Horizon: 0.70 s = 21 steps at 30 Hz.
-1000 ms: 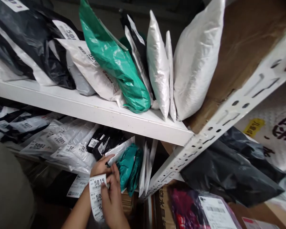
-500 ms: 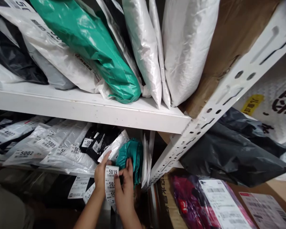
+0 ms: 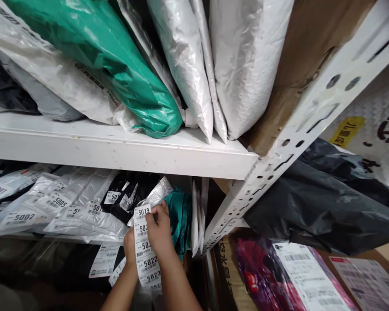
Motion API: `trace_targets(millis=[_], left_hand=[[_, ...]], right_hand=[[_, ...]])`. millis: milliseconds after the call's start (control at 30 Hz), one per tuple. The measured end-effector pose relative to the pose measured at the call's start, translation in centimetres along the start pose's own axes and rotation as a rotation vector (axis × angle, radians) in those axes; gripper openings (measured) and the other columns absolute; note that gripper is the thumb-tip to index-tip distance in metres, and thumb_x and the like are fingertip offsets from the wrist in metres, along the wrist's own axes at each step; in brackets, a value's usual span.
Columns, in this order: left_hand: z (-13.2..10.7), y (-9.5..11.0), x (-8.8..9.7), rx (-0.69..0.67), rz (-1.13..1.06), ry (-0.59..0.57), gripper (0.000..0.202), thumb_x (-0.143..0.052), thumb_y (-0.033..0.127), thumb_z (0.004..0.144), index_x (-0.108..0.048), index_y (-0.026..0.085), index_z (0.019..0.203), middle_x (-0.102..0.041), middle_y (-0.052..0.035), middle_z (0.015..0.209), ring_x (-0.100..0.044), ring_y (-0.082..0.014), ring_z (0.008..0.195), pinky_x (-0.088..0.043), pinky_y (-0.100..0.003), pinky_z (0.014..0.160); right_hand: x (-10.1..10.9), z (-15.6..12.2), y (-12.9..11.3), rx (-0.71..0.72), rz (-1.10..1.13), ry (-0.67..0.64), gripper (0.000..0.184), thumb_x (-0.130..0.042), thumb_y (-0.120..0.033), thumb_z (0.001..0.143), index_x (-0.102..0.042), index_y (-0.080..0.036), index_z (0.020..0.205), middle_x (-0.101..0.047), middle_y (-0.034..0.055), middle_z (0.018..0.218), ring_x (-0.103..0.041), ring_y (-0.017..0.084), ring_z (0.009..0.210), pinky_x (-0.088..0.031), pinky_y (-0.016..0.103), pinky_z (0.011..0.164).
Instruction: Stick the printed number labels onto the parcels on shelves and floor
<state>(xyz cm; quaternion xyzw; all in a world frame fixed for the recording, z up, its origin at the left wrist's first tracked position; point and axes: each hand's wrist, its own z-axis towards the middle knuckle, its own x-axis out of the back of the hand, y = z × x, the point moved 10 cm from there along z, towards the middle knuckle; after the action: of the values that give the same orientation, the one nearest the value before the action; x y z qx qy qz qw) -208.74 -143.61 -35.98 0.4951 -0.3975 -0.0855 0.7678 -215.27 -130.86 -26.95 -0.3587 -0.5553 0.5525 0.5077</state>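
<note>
A strip of white number labels [image 3: 148,262] hangs down between my forearms, with 5019 at its top. My right hand [image 3: 160,228] pinches the strip's upper end, thumb and fingers closed near the 5019 label. It lies in front of a silver-white plastic parcel [image 3: 160,191] on the lower shelf. My left hand [image 3: 129,247] is behind the strip, at the low end of that parcel; its fingers are hidden, so its grip does not show. Just right of my right hand stands a teal plastic parcel [image 3: 180,218]. Black labelled parcels [image 3: 125,195] lie to the left.
White shelf edge [image 3: 123,156] runs above my hands, below a green parcel [image 3: 116,73] and white parcels. A perforated post [image 3: 246,194] rises at the right. Beyond it are a black bag [image 3: 327,203] and a red-purple parcel [image 3: 266,276]. Clear labelled bags [image 3: 22,216] lie left.
My right hand has moved up and left, off the teal parcel and onto the silver-white one. The label strip has risen and shows more labels. The view has shifted slightly right.
</note>
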Motion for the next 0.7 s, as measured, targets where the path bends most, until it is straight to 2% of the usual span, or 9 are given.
trace_targets(millis=[33, 100, 167, 233, 367, 500, 600, 700], left_hand=[[0.0, -0.1, 0.1, 0.004, 0.007, 0.005, 0.023, -0.052, 0.029, 0.086, -0.06, 0.015, 0.07, -0.058, 0.0008, 0.06, -0.054, -0.0138, 0.056, -0.044, -0.028, 0.057], [-0.1, -0.2, 0.3, 0.016, 0.011, 0.019, 0.02, -0.05, 0.027, 0.081, -0.066, 0.015, 0.082, -0.064, -0.0034, 0.065, -0.059, -0.0194, 0.061, -0.043, -0.031, 0.058], [-0.2, -0.4, 0.4, 0.039, 0.004, 0.035, 0.037, -0.048, 0.032, 0.077, -0.065, 0.014, 0.105, -0.069, -0.0073, 0.079, -0.062, -0.0243, 0.069, -0.045, -0.033, 0.062], [-0.2, -0.5, 0.4, 0.075, -0.019, 0.047, 0.053, -0.046, 0.037, 0.075, -0.061, 0.012, 0.118, -0.071, -0.0109, 0.089, -0.064, -0.0273, 0.075, -0.047, -0.036, 0.066], [-0.3, -0.3, 0.5, 0.122, -0.095, 0.069, 0.064, -0.043, 0.041, 0.072, -0.058, 0.009, 0.125, -0.071, -0.0156, 0.104, -0.065, -0.0299, 0.084, -0.048, -0.039, 0.073], [-0.5, 0.1, 0.7, 0.154, -0.145, 0.078, 0.066, -0.049, 0.042, 0.07, -0.056, 0.016, 0.13, -0.067, -0.0129, 0.117, -0.065, -0.0297, 0.091, -0.047, -0.037, 0.074], [-0.5, 0.2, 0.8, 0.161, -0.145, 0.097, 0.067, -0.052, 0.044, 0.068, -0.056, 0.019, 0.131, -0.067, -0.0125, 0.117, -0.065, -0.0281, 0.084, -0.046, -0.035, 0.066], [-0.5, 0.1, 0.9, 0.166, -0.12, 0.111, 0.066, -0.052, 0.044, 0.069, -0.057, 0.018, 0.13, -0.072, -0.0104, 0.102, -0.061, -0.0217, 0.063, -0.043, -0.032, 0.057]], right_hand=[[0.4, -0.2, 0.7, -0.012, 0.032, 0.052, 0.009, -0.053, -0.011, 0.074, -0.054, -0.02, 0.07, -0.058, 0.0106, 0.12, -0.041, 0.025, 0.13, -0.028, 0.042, 0.109], [1.2, -1.0, 1.2, 0.011, 0.077, 0.12, 0.006, -0.054, -0.014, 0.075, -0.057, -0.019, 0.073, -0.051, 0.0119, 0.131, -0.035, 0.025, 0.134, -0.025, 0.043, 0.112], [1.9, -1.9, 1.1, 0.041, 0.077, 0.155, 0.006, -0.054, -0.016, 0.077, -0.059, -0.019, 0.075, -0.046, 0.013, 0.138, -0.035, 0.026, 0.135, -0.026, 0.044, 0.111], [2.4, -2.4, 0.7, 0.05, 0.044, 0.163, 0.007, -0.054, -0.016, 0.077, -0.06, -0.019, 0.076, -0.044, 0.0138, 0.139, -0.037, 0.027, 0.134, -0.029, 0.044, 0.109], [2.8, -2.4, 0.1, 0.042, -0.016, 0.155, 0.008, -0.054, -0.015, 0.077, -0.061, -0.019, 0.075, -0.048, 0.0151, 0.136, -0.037, 0.028, 0.134, -0.032, 0.045, 0.107], [2.9, -2.5, 0.2, 0.019, -0.046, 0.148, 0.008, -0.053, -0.016, 0.078, -0.06, -0.019, 0.076, -0.048, 0.0168, 0.133, -0.029, 0.029, 0.138, -0.033, 0.046, 0.105], [3.0, -2.8, 0.2, 0.019, -0.068, 0.15, 0.009, -0.051, -0.016, 0.079, -0.06, -0.019, 0.076, -0.05, 0.017, 0.13, -0.027, 0.03, 0.14, -0.034, 0.046, 0.105], [3.1, -3.1, 0.4, 0.015, -0.075, 0.146, 0.01, -0.05, -0.017, 0.081, -0.059, -0.019, 0.076, -0.05, 0.0166, 0.13, -0.028, 0.029, 0.139, -0.034, 0.046, 0.105]])
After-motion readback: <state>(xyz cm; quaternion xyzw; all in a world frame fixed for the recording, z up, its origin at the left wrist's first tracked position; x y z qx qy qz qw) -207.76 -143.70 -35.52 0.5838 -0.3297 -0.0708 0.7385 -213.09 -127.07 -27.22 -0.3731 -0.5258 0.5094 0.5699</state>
